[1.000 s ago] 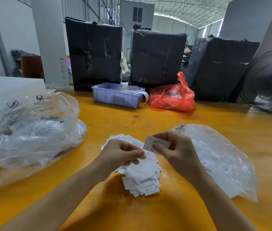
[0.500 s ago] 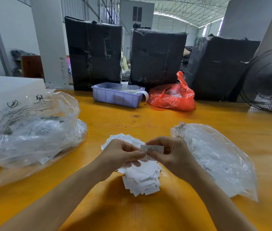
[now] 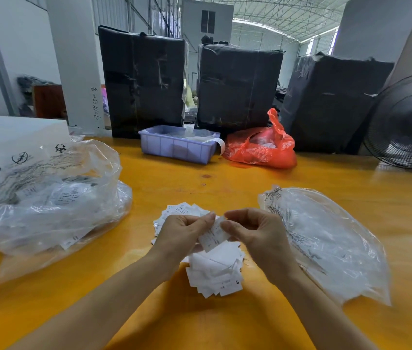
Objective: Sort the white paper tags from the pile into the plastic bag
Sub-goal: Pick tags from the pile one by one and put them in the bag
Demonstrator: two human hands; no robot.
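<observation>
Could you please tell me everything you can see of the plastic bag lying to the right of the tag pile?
The plastic bag is clear, thin and crinkled, with glare on its folds and dark print running along its left edge. It lies flat and slack on the yellow table, right of the tag pile, with one corner towards the far side. White shapes show through it, too blurred to identify. The right hand sits in front of its left edge; whether they touch cannot be told.

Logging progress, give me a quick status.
Left hand and right hand pinch one tag over pile. Bag beside right hand. Nothing between.
</observation>
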